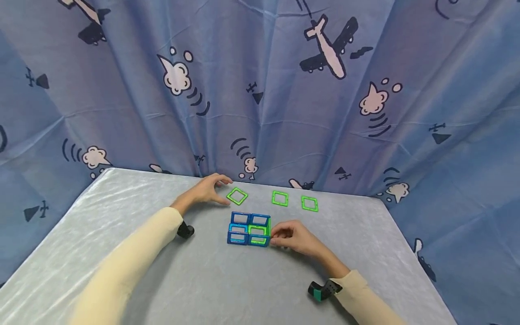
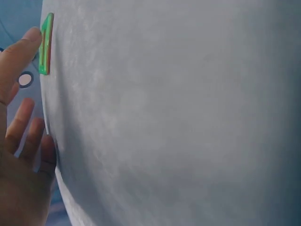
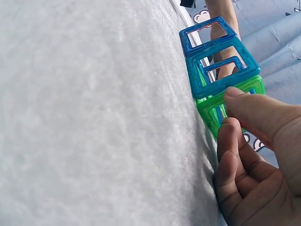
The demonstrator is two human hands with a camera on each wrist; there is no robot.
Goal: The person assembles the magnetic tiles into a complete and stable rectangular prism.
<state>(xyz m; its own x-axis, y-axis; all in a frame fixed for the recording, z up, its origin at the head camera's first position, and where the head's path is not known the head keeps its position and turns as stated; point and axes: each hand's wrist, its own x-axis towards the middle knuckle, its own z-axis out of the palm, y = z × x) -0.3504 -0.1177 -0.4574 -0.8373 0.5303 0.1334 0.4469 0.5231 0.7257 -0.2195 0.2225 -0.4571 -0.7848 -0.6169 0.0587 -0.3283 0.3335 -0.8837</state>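
Beyond and to the left of the blue-and-green structure (image 1: 248, 228), the left hand (image 1: 207, 189) is held with thumb and fingers parted beside the leftmost green square (image 1: 242, 192); contact cannot be confirmed. That square is found lying on the table (image 1: 203, 289), behind the structure. The structure itself is seen standing on the table between the hands, its panels joined at their edges. Behind it and slightly right, the middle green square (image 1: 280, 192) is noted, flat. At its right end, the green end panel (image 3: 209, 118) is gripped by the thumb and curled fingers of the right hand (image 1: 295, 237). Farther right and behind, the last green square (image 1: 310, 210) is recorded. The squares are judged light, stiff and smooth, best lifted by opposite edges; the structure's joints are judged easily parted if knocked.
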